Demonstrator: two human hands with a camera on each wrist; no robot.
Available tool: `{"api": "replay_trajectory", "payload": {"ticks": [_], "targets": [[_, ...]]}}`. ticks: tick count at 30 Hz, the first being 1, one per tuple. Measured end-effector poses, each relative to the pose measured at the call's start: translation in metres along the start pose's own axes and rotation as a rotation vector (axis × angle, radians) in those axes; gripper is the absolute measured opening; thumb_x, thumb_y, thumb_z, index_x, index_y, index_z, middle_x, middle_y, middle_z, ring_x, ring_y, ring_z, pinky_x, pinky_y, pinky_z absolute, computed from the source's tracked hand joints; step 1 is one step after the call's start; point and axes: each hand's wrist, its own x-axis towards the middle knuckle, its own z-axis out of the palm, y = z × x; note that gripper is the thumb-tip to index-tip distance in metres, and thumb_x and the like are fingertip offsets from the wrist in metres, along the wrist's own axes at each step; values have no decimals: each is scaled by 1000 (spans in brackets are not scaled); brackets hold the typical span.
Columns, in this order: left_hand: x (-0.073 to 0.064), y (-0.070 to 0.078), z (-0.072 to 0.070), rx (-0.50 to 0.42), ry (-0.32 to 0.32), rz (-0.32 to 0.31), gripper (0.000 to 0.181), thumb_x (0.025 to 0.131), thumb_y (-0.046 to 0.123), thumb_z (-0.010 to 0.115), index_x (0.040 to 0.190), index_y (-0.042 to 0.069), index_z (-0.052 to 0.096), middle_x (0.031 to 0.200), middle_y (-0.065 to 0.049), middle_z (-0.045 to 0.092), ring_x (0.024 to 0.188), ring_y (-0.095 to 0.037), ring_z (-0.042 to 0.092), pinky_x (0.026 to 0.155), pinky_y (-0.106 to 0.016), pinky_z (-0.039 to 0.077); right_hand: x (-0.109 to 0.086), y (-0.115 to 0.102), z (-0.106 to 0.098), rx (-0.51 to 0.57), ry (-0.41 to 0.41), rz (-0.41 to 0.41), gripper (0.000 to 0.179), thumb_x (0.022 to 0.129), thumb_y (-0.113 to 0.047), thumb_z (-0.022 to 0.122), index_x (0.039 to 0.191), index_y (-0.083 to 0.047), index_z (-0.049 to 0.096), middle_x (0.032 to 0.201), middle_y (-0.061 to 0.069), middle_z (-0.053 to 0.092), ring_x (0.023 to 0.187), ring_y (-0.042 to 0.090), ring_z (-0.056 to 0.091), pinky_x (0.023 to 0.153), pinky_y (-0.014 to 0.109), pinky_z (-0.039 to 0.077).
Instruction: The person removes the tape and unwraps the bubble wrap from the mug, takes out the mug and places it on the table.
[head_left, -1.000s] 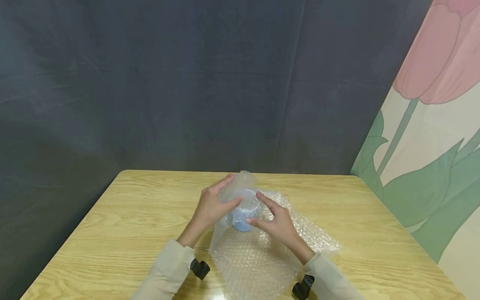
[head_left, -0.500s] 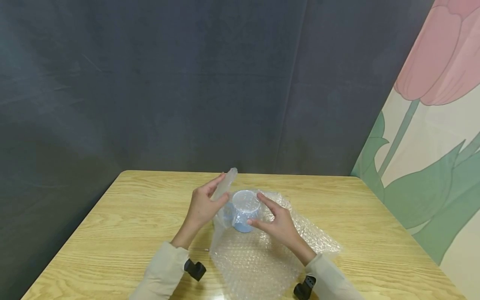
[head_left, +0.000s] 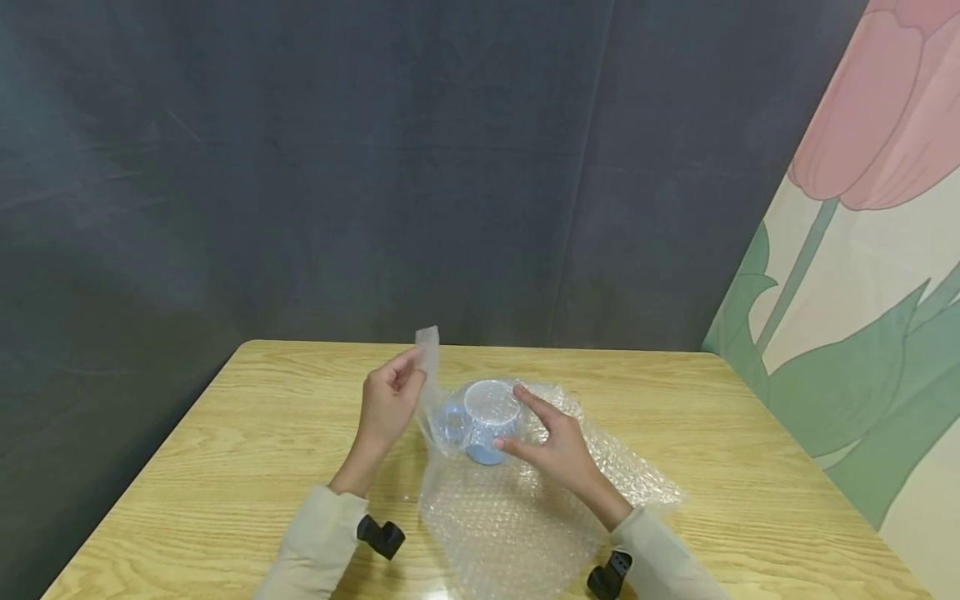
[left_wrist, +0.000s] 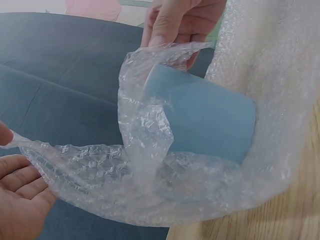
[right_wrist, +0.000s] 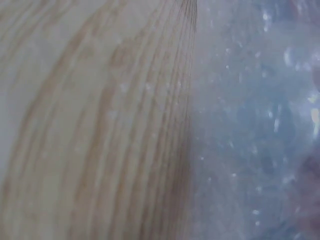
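A light blue mug (head_left: 486, 450) stands on a sheet of bubble wrap (head_left: 517, 525), its handle (head_left: 453, 422) toward the left. One flap of the wrap covers the mug's top and part of its side. My left hand (head_left: 386, 408) pinches the free edge of that flap, which is pulled out to the left and raised. The left wrist view shows the flap stretched between my left fingers and the blue mug (left_wrist: 205, 112). My right hand (head_left: 558, 446) holds the wrapped mug from its right side, thumb in front and fingers behind. The right wrist view is blurred.
The wooden table (head_left: 225, 467) lies beneath everything. Bubble wrap spreads toward the front and right of the mug. A dark curtain (head_left: 375, 167) hangs behind the table's far edge, and a tulip-patterned cloth (head_left: 847, 333) is on the right.
My left hand has drawn back left from the mug, pulling the flap's edge with it and uncovering the handle side. My right hand has stayed in place at the mug.
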Motion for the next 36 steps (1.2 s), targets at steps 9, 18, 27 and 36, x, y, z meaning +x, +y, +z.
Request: {"api": "replay_trajectory", "payload": {"ticks": [9,18,27,36], "targets": [[2,-4,-11,-7,54,-71,36,92,-3,50,125,0,64,76,-22,62,41,-3,27,42,-18,26,1,-2,0,-5,-4,14,85,77,-39,82,145,-6,44,147,7,42,135,29,39,107,51,33],[2,-7,-19,-108,100,-159,36,91,-5,45,122,-6,63,61,-2,44,48,-3,33,42,-15,27,1,-4,0,-12,-8,16,85,77,-39,82,145,-7,44,147,8,42,135,30,39,107,51,33],[1,-11,-28,-359,120,-245,38,97,-1,40,131,-11,52,136,-20,52,115,-16,55,94,-25,47,2,-3,0,-18,-5,7,84,77,-39,82,145,-6,44,147,7,42,134,30,39,107,50,33],[-2,-19,-37,-365,155,-274,40,95,-3,38,133,-9,52,129,-18,56,106,-13,56,89,-23,49,1,-4,-1,-16,-10,19,84,78,-39,81,146,-7,44,147,7,42,135,30,38,107,51,33]]}}
